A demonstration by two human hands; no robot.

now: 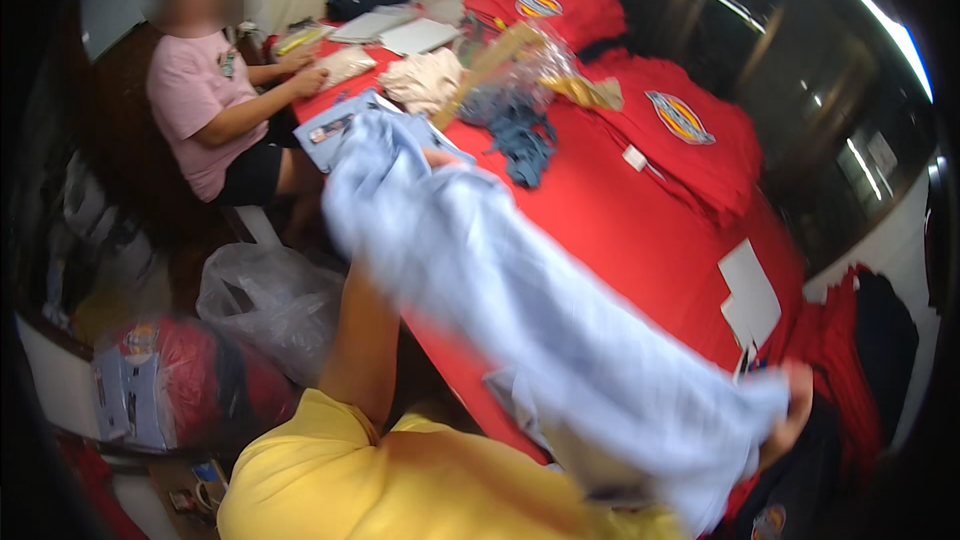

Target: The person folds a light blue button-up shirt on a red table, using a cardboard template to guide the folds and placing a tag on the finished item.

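Observation:
A light blue garment (pixel 560 290), smeared by motion, stretches slantwise between my two hands above the red-covered table. Its exact kind does not show. My left arm rises behind the far end of the cloth, where fingers of my left hand (pixel 440 157) show at its edge, closed on it. At the near right end, my right hand (pixel 793 410) grips the other end of the garment, fingers bent around the fabric. Under the cloth near my yellow shirt, some greyish fabric (pixel 520 405) is partly hidden.
Red cloths with round emblems (pixel 680 130) lie along the table's far side. Rags (pixel 520 130), plastic wrap and white cards (pixel 750 295) lie about. A person in pink (pixel 205 105) sits at left, handling a package. Clear bags (pixel 265 290) stand left; dark and red garments hang right.

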